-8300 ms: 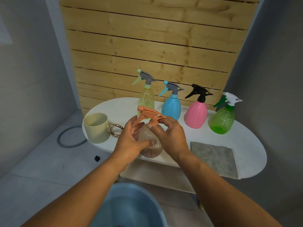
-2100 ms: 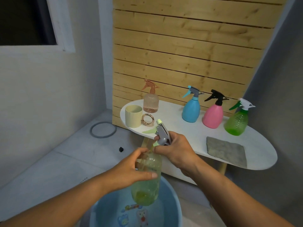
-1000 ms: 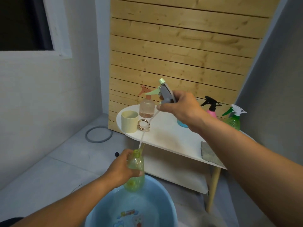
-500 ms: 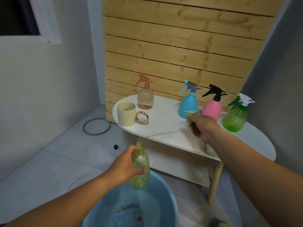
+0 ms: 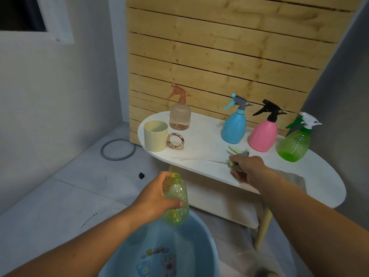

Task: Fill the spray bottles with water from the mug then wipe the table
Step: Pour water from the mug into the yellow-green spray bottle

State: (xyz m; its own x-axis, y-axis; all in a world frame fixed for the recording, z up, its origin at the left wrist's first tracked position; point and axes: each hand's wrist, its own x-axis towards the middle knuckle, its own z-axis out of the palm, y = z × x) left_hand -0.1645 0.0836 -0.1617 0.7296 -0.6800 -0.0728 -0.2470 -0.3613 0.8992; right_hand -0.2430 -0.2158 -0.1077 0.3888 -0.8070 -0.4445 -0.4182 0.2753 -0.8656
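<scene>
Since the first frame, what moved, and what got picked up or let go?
The orange bottle was released at the table's back left. The left hand now holds the uncapped yellow-green bottle over the blue basin; the right hand lays its spray head on the table. Mug and other bottles unchanged.

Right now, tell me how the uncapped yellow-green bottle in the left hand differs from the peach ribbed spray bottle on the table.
The yellow-green clear plastic bottle has no spray head, its neck open; the peach ribbed spray bottle keeps its trigger head on. The yellow-green one is gripped tilted by the left hand above the blue basin; the peach one stands upright on the white oval table behind the cream mug. Both are see-through.
</scene>
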